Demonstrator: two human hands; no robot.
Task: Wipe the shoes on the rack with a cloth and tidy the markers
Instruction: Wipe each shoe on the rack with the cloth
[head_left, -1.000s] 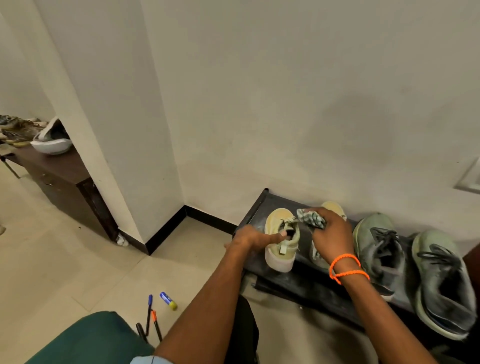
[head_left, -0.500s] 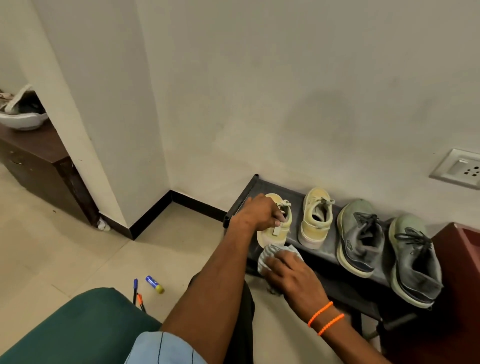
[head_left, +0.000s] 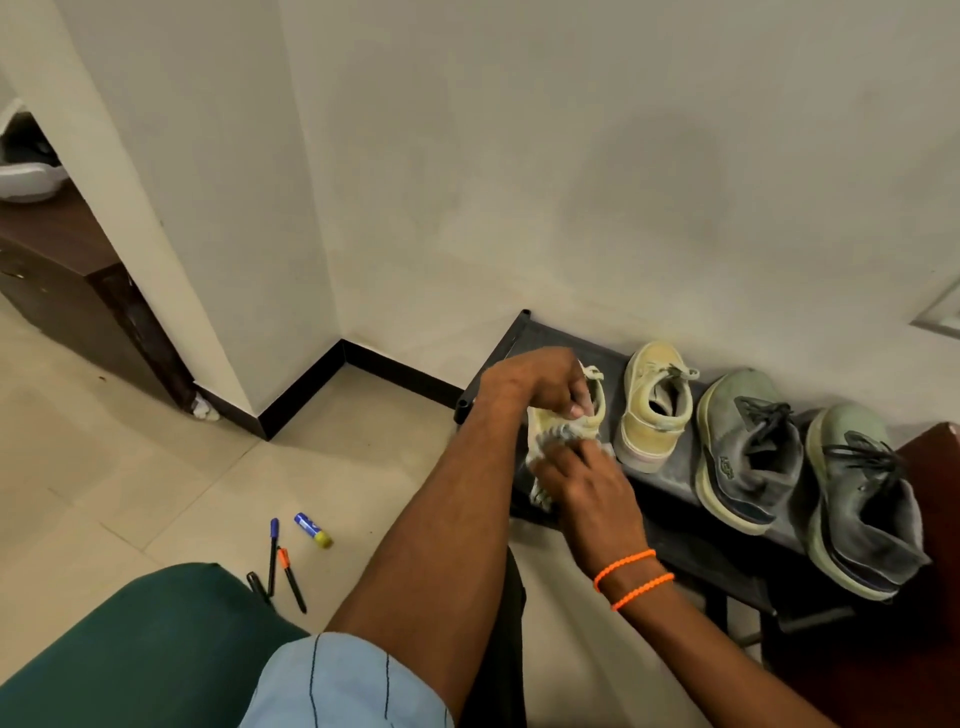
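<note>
Cloth now up against yellow shoe, seemingly off rack.

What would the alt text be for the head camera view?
Left hand grips a yellow shoe on the black rack while the right hand wipes it with a cloth. Three more shoes stand alongside; markers lie on the floor.

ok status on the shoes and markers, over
Left hand grips the yellow shoe, right hand presses the cloth on its heel end. Three shoes wait on the rack. Markers still on the floor, nothing in the way.
</note>
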